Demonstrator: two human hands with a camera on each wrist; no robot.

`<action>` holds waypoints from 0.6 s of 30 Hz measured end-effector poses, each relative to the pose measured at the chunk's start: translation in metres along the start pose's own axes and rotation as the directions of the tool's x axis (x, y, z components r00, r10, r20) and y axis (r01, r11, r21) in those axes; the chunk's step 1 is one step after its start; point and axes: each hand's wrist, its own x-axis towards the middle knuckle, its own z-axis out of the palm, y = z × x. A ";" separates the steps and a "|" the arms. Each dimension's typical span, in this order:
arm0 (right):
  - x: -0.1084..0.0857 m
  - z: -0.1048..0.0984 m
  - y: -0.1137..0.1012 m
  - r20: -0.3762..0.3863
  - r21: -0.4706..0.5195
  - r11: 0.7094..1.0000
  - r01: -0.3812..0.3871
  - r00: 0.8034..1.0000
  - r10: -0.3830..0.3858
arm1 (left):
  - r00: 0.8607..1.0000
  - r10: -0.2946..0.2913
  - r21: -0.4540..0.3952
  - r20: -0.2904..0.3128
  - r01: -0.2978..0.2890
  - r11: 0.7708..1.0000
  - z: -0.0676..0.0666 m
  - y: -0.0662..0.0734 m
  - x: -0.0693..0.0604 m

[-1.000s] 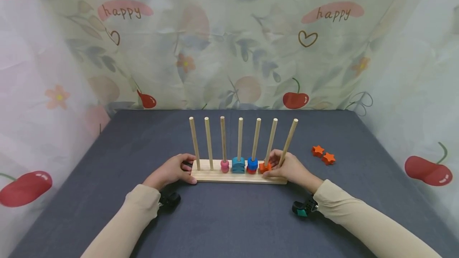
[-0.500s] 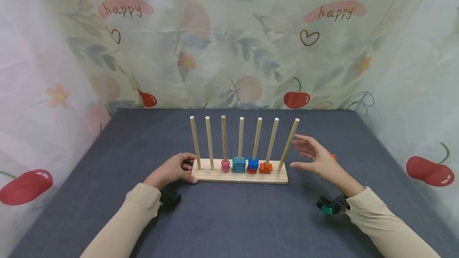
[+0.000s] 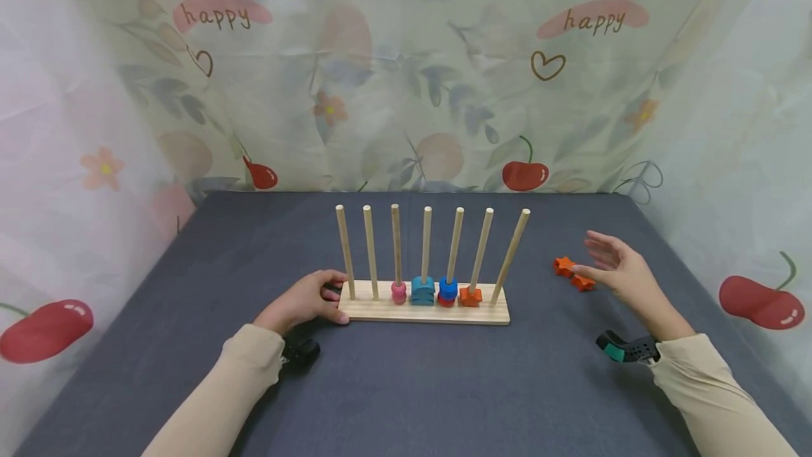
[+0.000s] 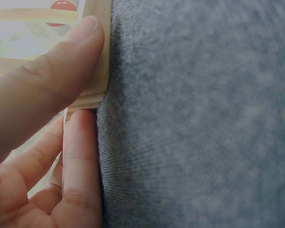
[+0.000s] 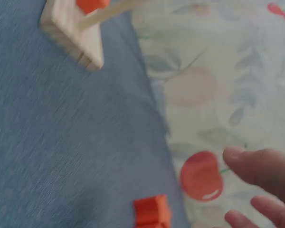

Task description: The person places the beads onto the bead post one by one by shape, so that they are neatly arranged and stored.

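A wooden peg board (image 3: 425, 312) with several upright dowels stands on the dark cloth. Its left end is held by my left hand (image 3: 306, 302); in the left wrist view the thumb (image 4: 47, 78) lies over the board's edge and the fingertips meet its end. On the pegs sit pink beads (image 3: 398, 293), teal pieces (image 3: 422, 292), blue beads (image 3: 447, 289) over a red one, and an orange star bead (image 3: 471, 297). Two loose orange star beads (image 3: 563, 266) lie to the right. My right hand (image 3: 624, 277), fingers spread and holding nothing, hovers beside them, the thumb overlapping one in the head view.
Dark grey cloth (image 3: 406, 386) covers the table. A patterned curtain (image 3: 380, 90) hangs behind it and at both sides. Black straps with cameras (image 3: 628, 349) sit on the wrists.
My right hand has left the right end of the peg board and moved right to the loose orange star beads, its fingers opened. The left hand has stayed on the board.
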 end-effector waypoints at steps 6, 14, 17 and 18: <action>0.007 0.002 0.025 0.045 -0.074 0.994 -0.086 0.995 0.089 | 1.000 -0.009 -0.004 -0.007 0.009 1.000 0.001 -0.001 0.001; 0.011 0.006 0.041 0.038 -0.184 0.971 -0.152 0.986 0.161 | 1.000 -0.003 -0.005 -0.002 0.003 1.000 0.001 -0.001 0.001; 0.012 0.006 0.042 0.032 -0.219 0.965 -0.147 0.987 0.157 | 1.000 -0.003 -0.009 -0.007 0.003 1.000 0.001 -0.001 0.000; 0.012 0.005 0.042 0.029 -0.230 0.963 -0.142 0.988 0.153 | 1.000 -0.003 -0.008 -0.008 0.003 1.000 0.001 0.000 0.000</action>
